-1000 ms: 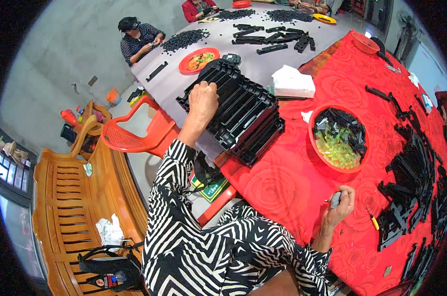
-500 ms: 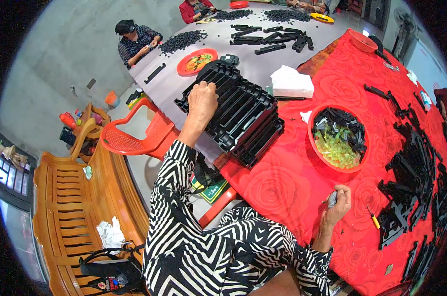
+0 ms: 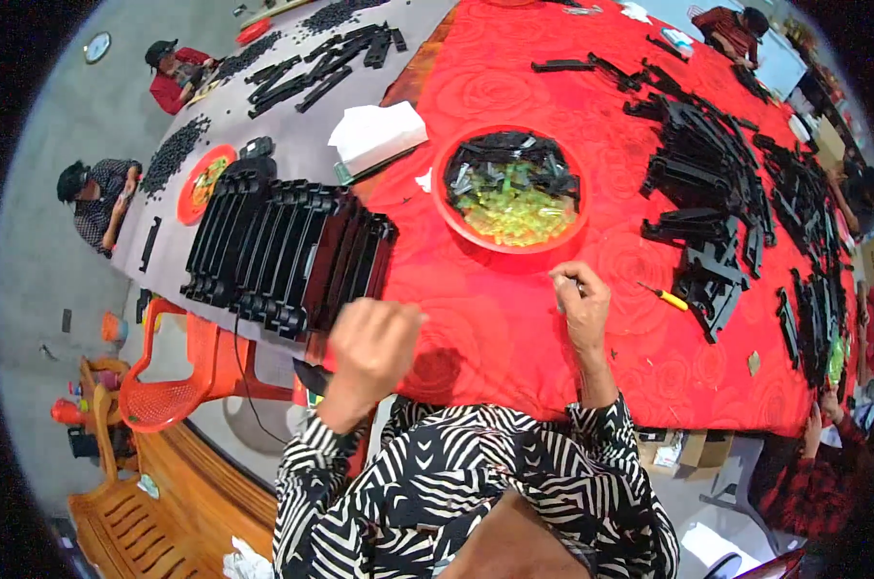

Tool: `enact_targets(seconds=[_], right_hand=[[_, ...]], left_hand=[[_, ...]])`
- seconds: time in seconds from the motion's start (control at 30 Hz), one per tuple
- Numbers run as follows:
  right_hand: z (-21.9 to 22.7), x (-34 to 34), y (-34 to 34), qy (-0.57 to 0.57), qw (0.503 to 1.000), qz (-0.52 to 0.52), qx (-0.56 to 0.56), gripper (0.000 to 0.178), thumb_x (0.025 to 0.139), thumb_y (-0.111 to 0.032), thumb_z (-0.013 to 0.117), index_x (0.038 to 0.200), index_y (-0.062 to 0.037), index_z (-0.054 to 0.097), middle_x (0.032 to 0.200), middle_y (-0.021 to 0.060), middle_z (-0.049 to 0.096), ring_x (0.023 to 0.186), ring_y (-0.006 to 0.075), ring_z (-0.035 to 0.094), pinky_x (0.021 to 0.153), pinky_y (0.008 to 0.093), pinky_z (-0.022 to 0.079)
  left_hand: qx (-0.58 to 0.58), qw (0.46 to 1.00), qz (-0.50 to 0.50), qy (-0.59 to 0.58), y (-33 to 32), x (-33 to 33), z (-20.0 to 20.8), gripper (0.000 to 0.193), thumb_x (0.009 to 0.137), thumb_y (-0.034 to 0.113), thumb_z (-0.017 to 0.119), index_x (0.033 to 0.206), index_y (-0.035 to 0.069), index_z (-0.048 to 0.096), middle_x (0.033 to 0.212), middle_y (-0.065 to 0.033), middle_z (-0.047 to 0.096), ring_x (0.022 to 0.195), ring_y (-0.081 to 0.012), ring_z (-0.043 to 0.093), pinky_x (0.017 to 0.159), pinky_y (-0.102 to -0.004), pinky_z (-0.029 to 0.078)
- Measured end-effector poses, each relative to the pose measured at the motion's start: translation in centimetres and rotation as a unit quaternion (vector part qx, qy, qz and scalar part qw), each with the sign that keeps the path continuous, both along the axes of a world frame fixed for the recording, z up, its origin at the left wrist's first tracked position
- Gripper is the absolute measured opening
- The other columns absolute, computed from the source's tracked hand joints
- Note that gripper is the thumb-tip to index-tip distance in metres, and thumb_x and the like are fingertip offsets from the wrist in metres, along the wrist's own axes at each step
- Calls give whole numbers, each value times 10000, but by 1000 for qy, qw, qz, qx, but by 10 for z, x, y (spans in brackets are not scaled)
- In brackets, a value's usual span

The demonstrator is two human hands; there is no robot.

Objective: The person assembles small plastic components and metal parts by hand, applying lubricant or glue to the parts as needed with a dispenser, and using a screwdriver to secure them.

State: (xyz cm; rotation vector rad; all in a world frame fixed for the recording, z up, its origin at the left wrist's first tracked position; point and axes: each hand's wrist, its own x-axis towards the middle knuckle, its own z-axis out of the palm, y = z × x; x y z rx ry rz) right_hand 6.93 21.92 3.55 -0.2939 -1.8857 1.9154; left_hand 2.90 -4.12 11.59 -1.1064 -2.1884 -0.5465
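Observation:
My left hand [image 3: 371, 349] is curled closed over the near edge of the table, back side up and a little blurred. What it holds, if anything, is hidden. Just beyond it to the left stands a stack of long black ribbed plastic parts [image 3: 273, 256], apart from the hand. My right hand [image 3: 584, 307] is closed over the red cloth, with a small grey object [image 3: 580, 287] mostly covered by its fingers. Ahead of that hand sits a red bowl [image 3: 473, 236] of yellow-green clear pieces [image 3: 519, 207] and black pieces [image 3: 505, 150].
A yellow-handled screwdriver [image 3: 670, 300] lies right of my right hand, near heaped black parts [image 3: 693, 164]. A white tissue pack [image 3: 377, 135] is beyond the stack. A red chair [image 3: 181, 386] and wooden bench [image 3: 196, 482] stand at left. Other people sit around the table.
My view has swung to the right. My left hand has left the top of the black stack and come back toward me. The right hand stays closed near the bowl.

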Motion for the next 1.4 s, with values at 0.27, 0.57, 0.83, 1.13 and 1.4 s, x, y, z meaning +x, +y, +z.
enact_targets(seconds=[0.27,0.57,0.83,1.13,1.4], right_hand=[[6,-54,41,-34,964,-48,258,102,793,-112,577,799,-11,595,618,60,516,563,113,487,521,273,389],[-3,-146,63,-71,834,-153,526,179,811,-181,562,944,-64,538,894,205,525,740,414,587,617,507,476],[-11,-165,66,-118,793,-133,583,277,823,-272,568,1030,-100,499,918,168,516,723,392,589,581,497,482],[-18,-74,174,-212,710,-209,638,135,768,-135,577,875,-67,532,885,167,524,650,371,600,547,456,499],[-43,-44,205,-207,596,-133,765,115,776,-67,521,884,-32,507,854,133,512,615,270,634,507,353,519]], left_hand=[[16,991,-62,-119,62,-33,-76,160,707,117,662,779,51,535,781,-87,502,729,-261,499,626,-363,416],[-103,968,-48,-222,44,-2,-113,599,708,302,686,1187,11,476,1277,-194,404,1193,-349,377,966,-468,341],[-218,933,-62,-280,31,19,-131,670,787,418,584,1326,75,382,1414,-180,263,1319,-337,223,1067,-507,163],[-220,938,-34,-267,29,15,-131,669,784,397,590,1333,77,378,1418,-169,266,1322,-333,219,1060,-511,169],[-217,940,-23,-263,25,19,-133,646,793,387,584,1324,74,388,1411,-171,279,1319,-334,224,1057,-508,176]])
